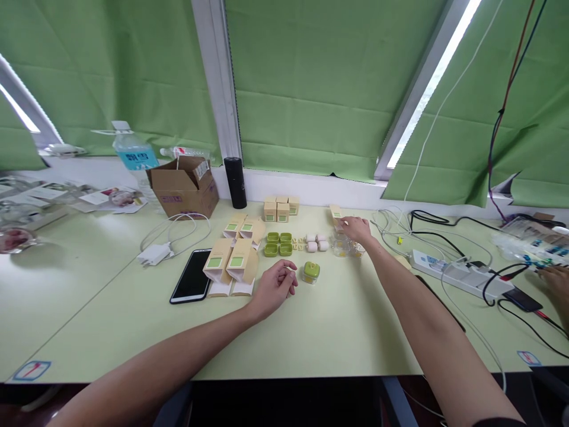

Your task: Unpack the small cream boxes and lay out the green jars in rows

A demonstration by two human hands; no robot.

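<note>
My right hand (356, 228) reaches to the back of the table, fingertips closed on the lower edge of a small tan cardboard box (335, 212) with a green label. Clear plastic cups (341, 247) stand just below that hand. Nothing shows in my left hand (274, 288), whose fingers are loosely bent and apart over the table. Beside it stands a small clear container with a green lid (311, 271). Green square lids (278, 244), tiny yellow pieces (298, 244) and white-pink rolls (316, 242) lie in groups between the hands. Open tan boxes (242, 260) lie to the left.
Closed small boxes (281, 209) and a black tumbler (235, 182) stand at the back. A phone (191, 276), charger (153, 254) and brown carton (184, 188) are left. Cables and a power strip (457, 274) lie right, near another person's hand (555, 281).
</note>
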